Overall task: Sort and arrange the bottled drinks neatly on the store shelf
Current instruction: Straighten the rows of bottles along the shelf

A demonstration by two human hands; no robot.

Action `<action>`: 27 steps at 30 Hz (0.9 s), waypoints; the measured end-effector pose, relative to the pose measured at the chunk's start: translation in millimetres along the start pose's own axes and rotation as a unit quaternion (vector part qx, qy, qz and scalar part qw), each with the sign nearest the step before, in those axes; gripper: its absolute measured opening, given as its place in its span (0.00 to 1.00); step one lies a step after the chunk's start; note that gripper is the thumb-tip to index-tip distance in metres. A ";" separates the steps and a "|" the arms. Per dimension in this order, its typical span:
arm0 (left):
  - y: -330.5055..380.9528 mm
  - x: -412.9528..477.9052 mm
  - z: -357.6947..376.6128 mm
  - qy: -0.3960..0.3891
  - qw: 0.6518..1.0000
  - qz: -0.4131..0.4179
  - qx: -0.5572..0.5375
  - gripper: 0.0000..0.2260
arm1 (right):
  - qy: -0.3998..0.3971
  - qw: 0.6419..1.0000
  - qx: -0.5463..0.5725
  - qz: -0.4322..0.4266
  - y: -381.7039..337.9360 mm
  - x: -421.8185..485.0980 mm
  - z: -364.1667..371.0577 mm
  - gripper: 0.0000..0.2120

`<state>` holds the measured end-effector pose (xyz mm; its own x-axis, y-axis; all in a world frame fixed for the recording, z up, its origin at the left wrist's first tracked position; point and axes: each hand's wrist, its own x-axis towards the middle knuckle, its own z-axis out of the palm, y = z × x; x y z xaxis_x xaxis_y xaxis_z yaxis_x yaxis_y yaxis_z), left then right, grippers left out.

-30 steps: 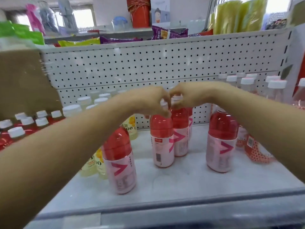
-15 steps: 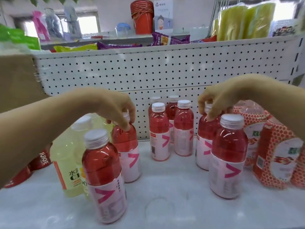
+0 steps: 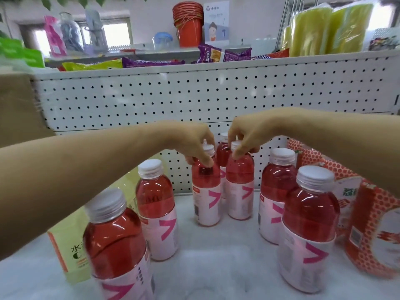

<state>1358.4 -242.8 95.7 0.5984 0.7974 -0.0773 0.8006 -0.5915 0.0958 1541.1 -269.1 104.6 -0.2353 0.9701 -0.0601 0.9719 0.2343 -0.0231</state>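
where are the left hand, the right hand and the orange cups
left hand (image 3: 192,144): head view, back of the hand
right hand (image 3: 246,134): head view, back of the hand
orange cups (image 3: 187,29): head view, side of the stack

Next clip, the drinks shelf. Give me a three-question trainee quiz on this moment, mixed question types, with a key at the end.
1. True or false: the left hand grips the top of the left middle bottle, and the right hand grips the top of the right middle bottle.
2. What stands at the left end of the shelf, partly behind the forearm? A. yellow bottle B. green can C. milk carton
3. Fill in: the patterned bottles stand at the shelf's ___ end.

Key: 1 true; 2 A; 3 right.
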 end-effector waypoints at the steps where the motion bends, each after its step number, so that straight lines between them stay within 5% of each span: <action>1: -1.8 0.3 -0.2 0.001 1.000 0.004 -0.004 0.19 | 0.008 1.000 -0.005 0.002 0.2 1.7 1.3 0.13; 15: -8.2 9.8 0.5 0.031 0.998 0.038 -0.042 0.20 | 0.077 0.996 0.030 0.018 -0.5 4.7 14.0 0.18; 21: -2.3 -17.1 -6.1 0.029 0.999 -0.001 0.024 0.32 | 0.021 0.996 0.008 0.084 -9.1 -24.5 -1.9 0.33; 27: -22.4 -88.7 -10.7 -0.081 0.990 -0.110 0.020 0.30 | -0.122 0.984 0.039 0.125 0.2 -71.7 -11.8 0.22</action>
<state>1287.1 -299.0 111.1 0.4040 0.8797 -0.2507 0.9107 -0.4125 0.0203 1558.3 -337.9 120.7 0.0060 0.9504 -0.3110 0.9983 -0.0236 -0.0527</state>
